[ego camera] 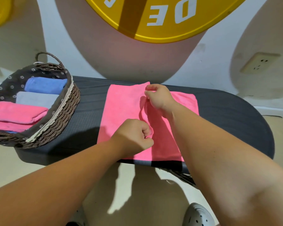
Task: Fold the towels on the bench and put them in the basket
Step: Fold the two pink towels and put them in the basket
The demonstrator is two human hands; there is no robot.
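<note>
Now both hands pinch pink towel [122,111] | left hand [134,136]; right hand [158,97]

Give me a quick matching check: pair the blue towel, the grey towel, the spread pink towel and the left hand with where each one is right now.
Things:
1. blue towel
2. grey towel
3. spread pink towel
4. left hand

Places:
A. lying on the bench
B. far end of the basket
C. pinching the raised fold at its near end
D. mid-basket, between blue and the folded pink towels

Pairs: 1-B, 2-D, 3-A, 4-C.
</note>
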